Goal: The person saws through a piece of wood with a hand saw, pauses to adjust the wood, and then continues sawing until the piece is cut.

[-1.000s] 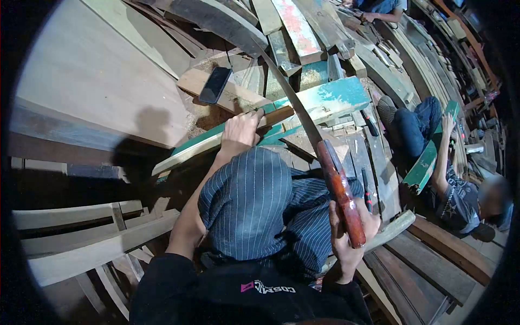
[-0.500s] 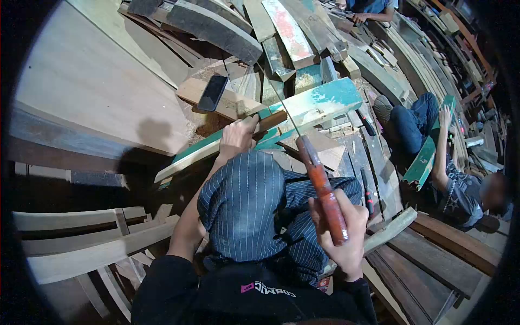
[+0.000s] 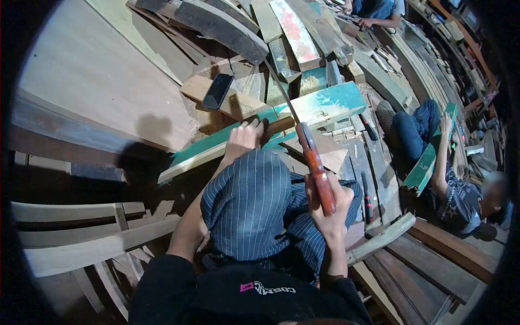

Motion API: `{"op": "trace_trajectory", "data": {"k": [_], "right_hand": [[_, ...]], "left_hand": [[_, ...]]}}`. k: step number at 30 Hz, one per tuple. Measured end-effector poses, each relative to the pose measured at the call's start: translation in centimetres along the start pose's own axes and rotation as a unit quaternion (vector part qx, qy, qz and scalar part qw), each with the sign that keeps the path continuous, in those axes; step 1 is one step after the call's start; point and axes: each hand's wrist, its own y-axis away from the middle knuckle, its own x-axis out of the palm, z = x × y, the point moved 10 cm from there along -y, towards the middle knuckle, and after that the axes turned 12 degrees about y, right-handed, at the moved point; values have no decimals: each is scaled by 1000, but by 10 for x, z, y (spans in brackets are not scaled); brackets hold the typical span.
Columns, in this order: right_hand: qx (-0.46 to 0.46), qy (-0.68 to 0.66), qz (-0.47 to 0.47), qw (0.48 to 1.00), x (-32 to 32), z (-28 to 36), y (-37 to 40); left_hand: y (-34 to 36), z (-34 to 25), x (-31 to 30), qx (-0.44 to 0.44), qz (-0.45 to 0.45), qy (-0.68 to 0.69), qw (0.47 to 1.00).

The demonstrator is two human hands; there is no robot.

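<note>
My view is crowded by a raised knee in blue pinstriped trousers (image 3: 249, 200), which hides the near edge of the teal-painted wooden plank (image 3: 325, 103) lying across a heap of offcuts. The left hand (image 3: 245, 136) rests on that plank; I cannot tell whether its fingers curl over the edge. The right hand (image 3: 331, 208) is closed around a long knife with a red-brown wooden handle (image 3: 317, 173), its thin blade slanting up over the plank (the tip is lost in the clutter). A black phone (image 3: 218, 91) lies on a pale wooden block (image 3: 244, 103) just behind. At right, a seated person (image 3: 460, 197) holds a green board (image 3: 428, 162). The dark lens rim cuts off the corners.
</note>
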Motion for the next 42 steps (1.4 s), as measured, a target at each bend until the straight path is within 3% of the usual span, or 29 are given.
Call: {"op": "trace_trajectory", "data": {"k": [1, 4, 8, 10, 11, 12, 16, 18, 19, 20, 21, 24, 27, 28, 30, 32, 36, 37, 40, 42], "right_hand": [[44, 12, 43, 998, 1, -6, 8], [108, 62, 55, 991, -19, -5, 27], [84, 211, 45, 973, -63, 9, 51], [140, 175, 46, 974, -79, -5, 71], [197, 98, 0, 976, -88, -24, 94], [235, 90, 60, 966, -88, -28, 97], [70, 184, 60, 979, -68, 17, 54], [72, 98, 68, 990, -36, -4, 42], [13, 109, 13, 994, -29, 8, 22], [33, 46, -3, 998, -13, -7, 13], [-3, 30, -38, 999, -6, -3, -2], [70, -28, -11, 997, 14, -20, -22], [83, -43, -16, 996, 5, -14, -25], [58, 12, 2, 998, 4, -14, -20], [83, -35, 3, 996, 4, -22, -10], [17, 2, -65, 998, -13, -5, -6], [101, -52, -1, 993, 0, -31, 8], [53, -38, -34, 997, -3, -25, 7], [90, -66, -8, 994, 1, -29, 8], [57, -36, -30, 997, 1, -29, 11]], "left_hand": [[1, -3, -4, 12, -22, 0, 1000], [-5, -2, -12, -40, 29, -12, 999], [-7, 4, -8, -29, 3, 16, 999], [-7, 4, -5, -22, 7, 7, 1000], [-7, 2, -4, -12, 8, 5, 1000], [-7, 0, -4, -1, 9, 2, 1000], [-2, -4, -1, 21, 6, -14, 1000], [0, -5, 1, 30, -18, -15, 999], [1, -5, 1, 28, -10, -15, 999], [1, -5, 1, 26, -1, -15, 1000], [0, -4, -2, 3, 12, -13, 1000], [-5, -6, -16, -52, 43, 18, 998], [-5, 11, 5, -107, 90, -33, 990], [-5, 20, 14, -136, 101, -45, 985], [-2, 8, 15, -19, 27, -49, 998], [4, 3, 14, -8, 39, -34, 999], [1, -7, 1, -49, 43, -22, 998], [1, -6, 1, -54, 42, -23, 997], [3, -10, -3, -44, 12, -11, 999], [-1, -6, -2, -38, 5, -9, 999]]}}
